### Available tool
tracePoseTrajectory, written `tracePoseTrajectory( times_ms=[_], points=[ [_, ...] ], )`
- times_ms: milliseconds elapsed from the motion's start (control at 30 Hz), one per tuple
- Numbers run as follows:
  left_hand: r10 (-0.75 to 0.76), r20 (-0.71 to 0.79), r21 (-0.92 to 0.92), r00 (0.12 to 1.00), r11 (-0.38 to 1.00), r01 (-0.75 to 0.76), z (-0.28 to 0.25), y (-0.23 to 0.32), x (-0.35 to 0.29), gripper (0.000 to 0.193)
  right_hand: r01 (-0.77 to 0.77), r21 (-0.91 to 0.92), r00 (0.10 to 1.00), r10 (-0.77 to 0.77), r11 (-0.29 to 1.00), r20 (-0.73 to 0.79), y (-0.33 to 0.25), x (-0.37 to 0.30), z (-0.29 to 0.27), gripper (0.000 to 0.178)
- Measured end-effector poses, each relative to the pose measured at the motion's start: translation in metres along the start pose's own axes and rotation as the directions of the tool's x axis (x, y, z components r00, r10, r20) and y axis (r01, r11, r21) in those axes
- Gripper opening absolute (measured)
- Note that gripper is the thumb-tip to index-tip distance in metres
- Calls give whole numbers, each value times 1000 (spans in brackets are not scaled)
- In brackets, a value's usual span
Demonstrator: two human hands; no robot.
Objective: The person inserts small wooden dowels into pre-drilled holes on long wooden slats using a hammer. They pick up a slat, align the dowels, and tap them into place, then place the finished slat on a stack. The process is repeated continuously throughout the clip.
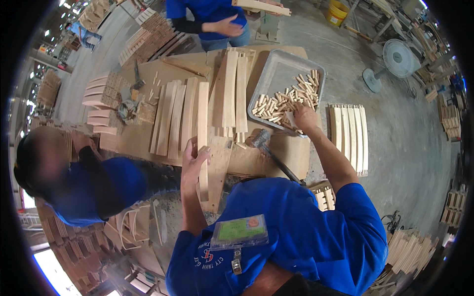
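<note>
My left hand (pixel 193 160) is wrapped round the lower part of a long, pale wooden slat (pixel 203 108), held upright in the view above the workbench (pixel 286 155). My right hand (pixel 305 117) reaches into a grey tray (pixel 261 78) at the bench's right side. Its fingers curl down into a pile of short wooden dowels (pixel 279 103); what they grip is hidden. Something white shows beside those fingers. Between my hands, thicker slats (pixel 229 91) lie with dowels in their near ends. A hammer (pixel 261 139) rests nearer to me, its handle pointing toward my body.
More slats (pixel 170 118) lie left of my left hand, near a second hammer (pixel 138 79) and stacked curved pieces (pixel 101 91). Co-workers in blue stand at the far side (pixel 207 24) and left (pixel 108 187). Doweled slats (pixel 348 138) and a fan (pixel 397 59) are at right.
</note>
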State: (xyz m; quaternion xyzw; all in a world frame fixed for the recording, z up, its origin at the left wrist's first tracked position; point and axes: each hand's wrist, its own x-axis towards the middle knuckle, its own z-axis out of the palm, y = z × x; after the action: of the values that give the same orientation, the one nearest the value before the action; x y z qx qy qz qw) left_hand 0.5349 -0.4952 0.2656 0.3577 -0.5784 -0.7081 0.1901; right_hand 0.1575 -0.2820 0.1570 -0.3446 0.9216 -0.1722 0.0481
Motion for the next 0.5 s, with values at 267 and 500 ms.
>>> tracePoseTrajectory(
  times_ms=[267, 500],
  points=[
    [30, 201, -4, 979, 1000, -30, 37, 7, 6, 38, 10, 109, 998, -4, 994, -61, 13, -7, -6, 24],
    [58, 372, 218, 926, 965, -148, 79, 27, 7, 45, 86, 143, 996, -83, 986, -29, 24, -7, -7, 18]
  ],
)
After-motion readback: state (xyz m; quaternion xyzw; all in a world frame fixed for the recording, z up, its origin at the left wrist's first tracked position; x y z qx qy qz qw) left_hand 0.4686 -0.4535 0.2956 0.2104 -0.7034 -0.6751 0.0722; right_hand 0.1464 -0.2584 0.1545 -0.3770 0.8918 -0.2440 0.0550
